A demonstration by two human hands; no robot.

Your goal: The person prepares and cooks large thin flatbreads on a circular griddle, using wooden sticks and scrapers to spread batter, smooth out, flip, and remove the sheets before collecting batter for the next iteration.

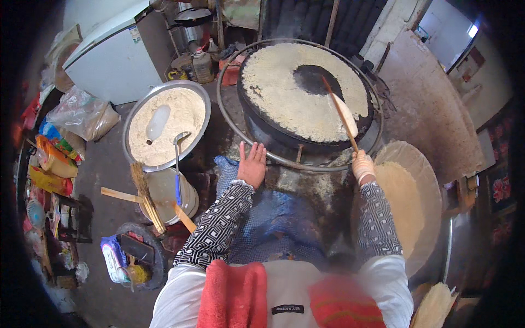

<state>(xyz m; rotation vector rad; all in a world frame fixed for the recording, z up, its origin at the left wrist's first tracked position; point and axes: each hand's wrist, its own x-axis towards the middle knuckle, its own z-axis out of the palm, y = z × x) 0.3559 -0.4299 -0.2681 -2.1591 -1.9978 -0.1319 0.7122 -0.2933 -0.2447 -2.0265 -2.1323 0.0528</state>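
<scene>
My right hand (362, 165), in a light glove, grips a long wooden stick (338, 107). The stick lies slantwise over a large round griddle (262, 123), its tip over a dark bare patch near the middle. Pale batter (279, 90) covers most of the griddle in a wide ring. A smooth whitish lump (347, 115) rests along the stick's right side. My left hand (252, 165) rests palm down, fingers spread, at the near edge of the metal ring (287, 161) around the griddle. It holds nothing.
To the left stands a metal basin (135, 152) of pale meal with a ladle (177, 156). Below it are a bucket (191, 197) and a straw whisk (143, 192). A lined round basket (430, 197) with yellowish contents is at my right. A white chest freezer (115, 61) stands at the back left.
</scene>
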